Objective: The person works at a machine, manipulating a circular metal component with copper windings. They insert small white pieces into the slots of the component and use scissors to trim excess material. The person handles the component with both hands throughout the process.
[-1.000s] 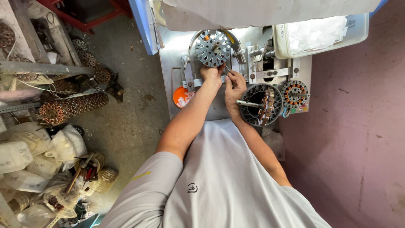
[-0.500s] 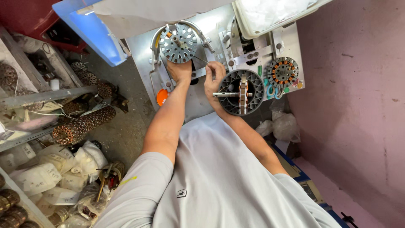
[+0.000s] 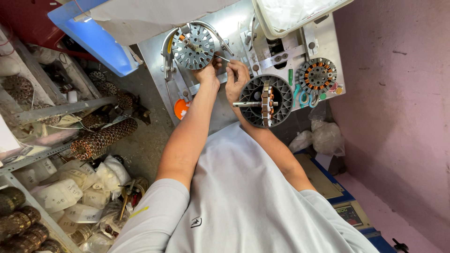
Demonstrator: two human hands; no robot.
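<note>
Stator core (image 3: 192,46), round grey w/ slots, sits mounted on the metal winding jig (image 3: 220,28) at top centre of our bench. Our left hand (image 3: 207,72) is right under it, fingers curled up against its lower edge; can't tell if we're truly gripping it or just touching. Our right hand (image 3: 236,77) is just beside, fingers pinched together near a thin pin (image 3: 223,58) sticking out from the core's lower right; whether we actually hold the pin, can't tell. Black ribbed housing (image 3: 266,101) w/ a shaft through it lies next to our right wrist. Wound stator (image 3: 318,75) w/ copper coils is further right, teal-handled scissors (image 3: 303,97) between those two. Orange cap (image 3: 181,108) sits on the bench by our left forearm. White tray (image 3: 300,14) is at the top edge. Stacked cores (image 3: 101,138) lie on the floor to our left.
</note>
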